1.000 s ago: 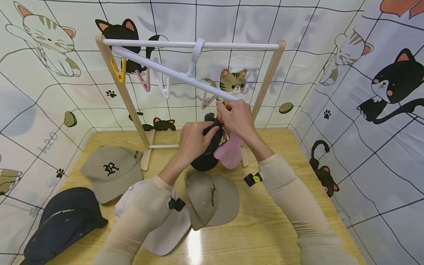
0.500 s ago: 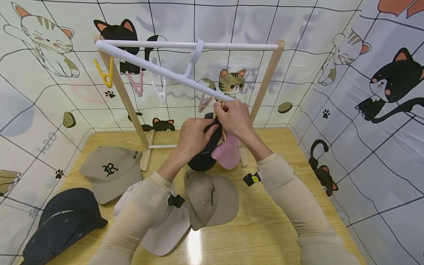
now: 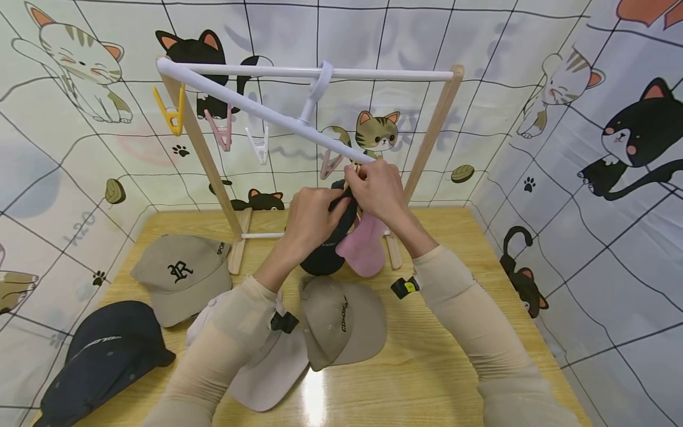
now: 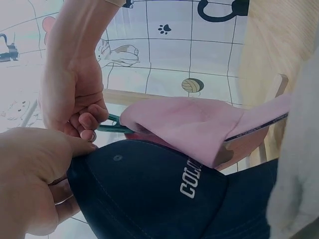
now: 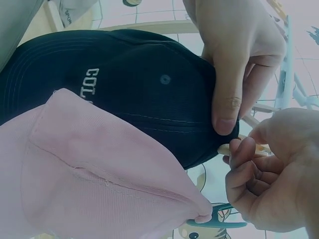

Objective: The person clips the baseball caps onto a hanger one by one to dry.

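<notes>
The dark cap [image 3: 319, 261] hangs brim-down below the right end of the hanger [image 3: 256, 111], on the far side of the bench [image 3: 437, 332], with the pink cap [image 3: 364, 249] just beside it on the right. The left hand [image 3: 313, 214] pinches the dark cap's upper edge, thumb on the outer cloth and fingers behind. The right hand [image 3: 377, 185] has its fingers curled close around a pale clip [image 5: 224, 149] at that same edge; whether the clip has bitten on the cloth cannot be told.

The dark cap should be light and hard to damage, its stitched crown soft enough to fold or sag, the brim stiffer. Matt cloth ought to grip well, with little slipping in the fingers. The best hold is probably the doubled edge opposite the brim, pinched flat near the clip; held by the brim, the soft end would likely flop away. The clip is small and hard, so fingertips suit it.
</notes>
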The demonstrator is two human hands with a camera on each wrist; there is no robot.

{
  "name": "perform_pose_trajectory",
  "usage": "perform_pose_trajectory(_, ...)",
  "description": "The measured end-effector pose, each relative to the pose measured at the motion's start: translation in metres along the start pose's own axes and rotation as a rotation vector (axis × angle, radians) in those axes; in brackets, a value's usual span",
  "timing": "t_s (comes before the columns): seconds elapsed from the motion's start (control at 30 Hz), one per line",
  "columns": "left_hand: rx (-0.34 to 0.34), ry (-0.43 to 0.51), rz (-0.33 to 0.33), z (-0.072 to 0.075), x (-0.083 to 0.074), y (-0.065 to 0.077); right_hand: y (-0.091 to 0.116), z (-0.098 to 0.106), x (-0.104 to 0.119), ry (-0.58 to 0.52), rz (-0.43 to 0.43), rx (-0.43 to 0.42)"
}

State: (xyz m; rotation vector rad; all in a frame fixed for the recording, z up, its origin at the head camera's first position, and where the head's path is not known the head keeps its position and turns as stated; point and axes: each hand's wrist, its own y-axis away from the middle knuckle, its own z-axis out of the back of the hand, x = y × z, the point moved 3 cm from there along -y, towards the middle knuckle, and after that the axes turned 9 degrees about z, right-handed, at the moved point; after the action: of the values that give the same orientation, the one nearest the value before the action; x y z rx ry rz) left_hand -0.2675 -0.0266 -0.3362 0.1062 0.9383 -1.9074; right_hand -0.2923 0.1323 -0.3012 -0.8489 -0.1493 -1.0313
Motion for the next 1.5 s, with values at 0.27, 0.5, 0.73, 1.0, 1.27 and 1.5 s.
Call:
perform_pose_trajectory(0.27, -0.016, -0.004, 0.008, 0.005, -0.003, -0.001, 0.000, -0.001, 0.003, 0.004, 0.000, 0.003)
perform_pose_trajectory(0.5, -0.034, 0.052, -0.007, 0.009, -0.005, -0.003, 0.002, -0.003, 0.000, -0.030, -0.026, -0.035)
perform_pose_trajectory(0.73, -0.014, 0.105, 0.023, 0.008, -0.002, -0.005, 0.005, -0.009, -0.007, -0.097, -0.100, -0.081)
perform_pose_trajectory(1.0, -0.030, 0.112, 0.036, 0.003, 0.004, -0.005, 0.007, -0.014, -0.011, -0.146, -0.143, -0.043)
perform_pose_trajectory(1.27, -0.029, 0.086, 0.047, 0.004, 0.007, -0.005, 0.012, -0.014, -0.013, -0.136, -0.092, -0.009)
perform_pose_trajectory(1.5, -0.014, 0.096, 0.069, 0.002, 0.013, -0.005, 0.016, -0.008, -0.011, -0.098, -0.096, 0.018)
